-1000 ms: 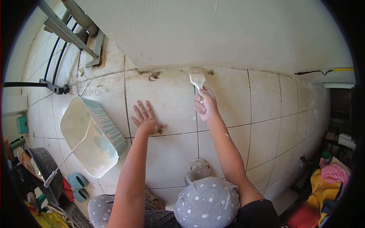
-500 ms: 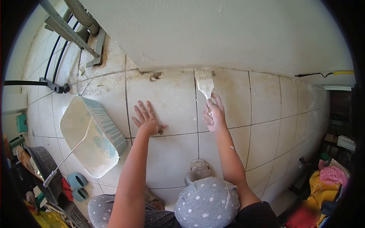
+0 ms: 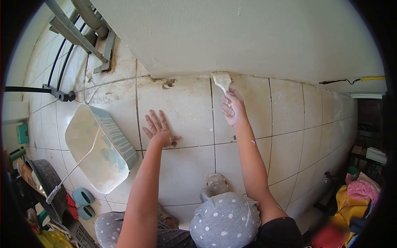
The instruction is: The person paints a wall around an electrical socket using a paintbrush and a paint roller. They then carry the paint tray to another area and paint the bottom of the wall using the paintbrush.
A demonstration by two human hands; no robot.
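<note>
In the head view, my right hand (image 3: 235, 108) is closed round the handle of a flat white paintbrush (image 3: 222, 80). Its bristles touch the bottom of the white wall (image 3: 248, 41), where it meets the tiled floor (image 3: 178, 103). My left hand (image 3: 159, 129) lies palm down on a tile with its fingers spread, holding nothing. To the left of that hand sits a paint-streaked tray (image 3: 131, 155), pale blue-green outside, with whitish paint inside. A thin white-coated rod (image 3: 78, 164), a roller frame by its look, rests across the tray's edge.
Metal stand legs (image 3: 105, 58) and a pipe stand at the upper left, beside black bars (image 3: 62, 95). Teal slippers (image 3: 84, 203) and a dark basin (image 3: 47, 182) are at lower left. Piled clothes (image 3: 355, 198) lie at lower right. A wire (image 3: 351, 81) runs along the wall.
My right hand has moved up toward the wall, pushing the brush forward so its bristles press into the wall's bottom edge. The left hand has stayed in place.
</note>
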